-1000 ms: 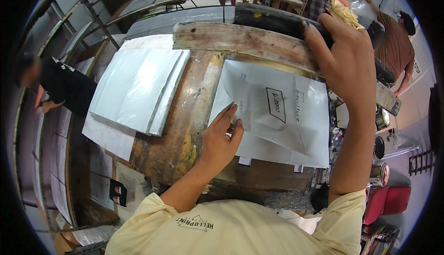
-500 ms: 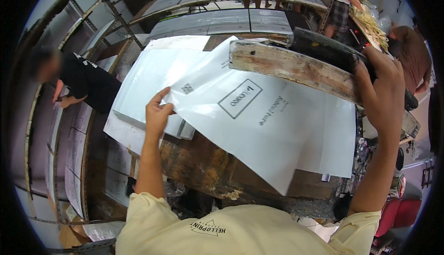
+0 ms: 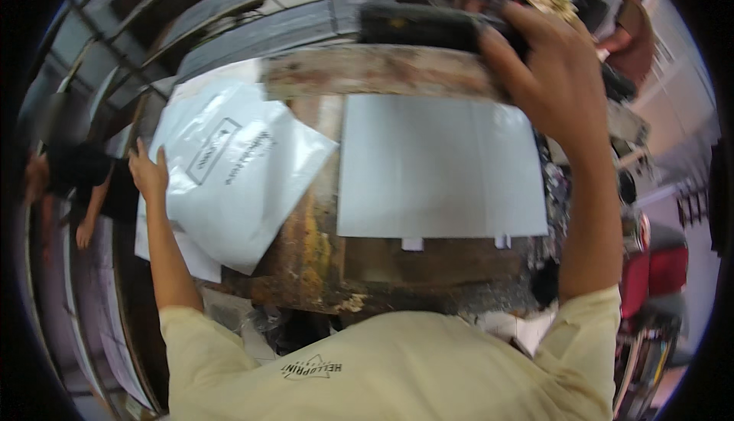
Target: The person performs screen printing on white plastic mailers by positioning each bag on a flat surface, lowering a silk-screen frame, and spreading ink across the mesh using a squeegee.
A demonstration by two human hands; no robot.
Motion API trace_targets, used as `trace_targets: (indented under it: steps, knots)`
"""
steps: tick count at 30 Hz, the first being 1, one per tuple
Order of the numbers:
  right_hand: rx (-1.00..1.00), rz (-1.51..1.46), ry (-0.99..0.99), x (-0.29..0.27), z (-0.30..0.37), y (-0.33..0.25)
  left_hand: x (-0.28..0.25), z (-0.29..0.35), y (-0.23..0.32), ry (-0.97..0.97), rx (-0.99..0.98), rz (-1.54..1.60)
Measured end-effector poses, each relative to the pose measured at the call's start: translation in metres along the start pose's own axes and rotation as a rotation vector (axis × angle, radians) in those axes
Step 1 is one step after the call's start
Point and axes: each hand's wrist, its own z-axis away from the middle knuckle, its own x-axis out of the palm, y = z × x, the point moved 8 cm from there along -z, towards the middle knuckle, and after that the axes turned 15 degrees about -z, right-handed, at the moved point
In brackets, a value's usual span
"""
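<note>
My left hand [image 3: 151, 173] is at the left edge of a shiny white plastic mailer bag [image 3: 264, 184] printed with dark lettering and a box outline. Thumb and index finger stand apart there, and the bag lies loosely over a pile of white sheets. My right hand [image 3: 554, 77] is wrapped round a black bar [image 3: 413, 25] alongside a thick, stained wooden beam [image 3: 382, 72]. The beam, which looks like a printing frame's edge, is held raised over the table's far side. Below it a blank white bag [image 3: 443, 173] lies flat on the worn wooden table [image 3: 306, 245].
Racks with white sheets [image 3: 260, 35] stand behind the table and along the left. A person in black [image 3: 80, 180] is at the left; another in brown [image 3: 634, 39] is at the far right. Red chairs [image 3: 665, 268] and cans stand at the right.
My left hand has carried the printed bag leftward onto the pile, uncovering the blank bag. My view has shifted to the right, and my right hand still holds the beam raised.
</note>
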Motion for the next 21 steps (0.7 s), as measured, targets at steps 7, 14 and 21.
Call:
trace_targets:
  steps: [7,14,21]
  knots:
    - [0.187,-0.037,-0.086,-0.006,-0.011,-0.003,-0.271,0.343,0.404,-0.431,1.259,0.761]
    - [0.355,-0.065,-0.202,0.003,-0.018,-0.005,-0.299,0.432,0.462,-0.415,1.327,0.755]
    - [0.136,-0.132,-0.084,0.002,0.014,-0.006,-0.250,0.220,0.342,-0.879,0.109,1.472]
